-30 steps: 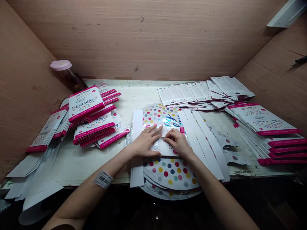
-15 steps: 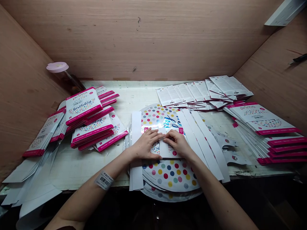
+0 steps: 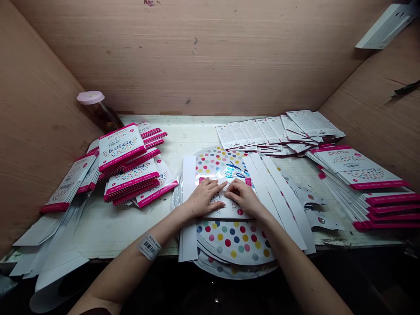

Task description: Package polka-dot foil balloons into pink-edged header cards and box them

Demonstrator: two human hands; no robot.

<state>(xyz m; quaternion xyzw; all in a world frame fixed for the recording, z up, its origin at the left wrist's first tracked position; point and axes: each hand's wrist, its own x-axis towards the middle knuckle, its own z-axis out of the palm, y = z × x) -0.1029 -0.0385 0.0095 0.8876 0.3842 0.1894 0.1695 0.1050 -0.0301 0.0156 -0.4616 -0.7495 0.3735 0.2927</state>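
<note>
A white and pink balloon packet [image 3: 226, 213] lies flat under both my hands, on top of a stack of round foil balloons [image 3: 236, 245] with coloured dots. My left hand [image 3: 205, 197] rests on the packet's left half, fingers stretched out and thumb apart. My right hand [image 3: 244, 197] is closed in a pinch at the middle of the packet, close to the left fingertips. What sits between its fingers is hidden. A white paper strip [image 3: 189, 210] lies left of the packet, and several long white strips [image 3: 278, 201] fan out on the right.
Piles of birthday balloon packets [image 3: 120, 146] stand at the left, with a lidded jar [image 3: 101, 111] behind. More packets lie face down [image 3: 243, 133] at the back right and in a stack [image 3: 357, 166] at the right. Wooden walls [image 3: 203, 57] enclose the table; white sheets [image 3: 55, 271] overhang its front left edge.
The camera view has shifted slightly. On the packet, my left thumb has moved up and closer to the fingers. My right hand keeps its pinch in nearly the same place.
</note>
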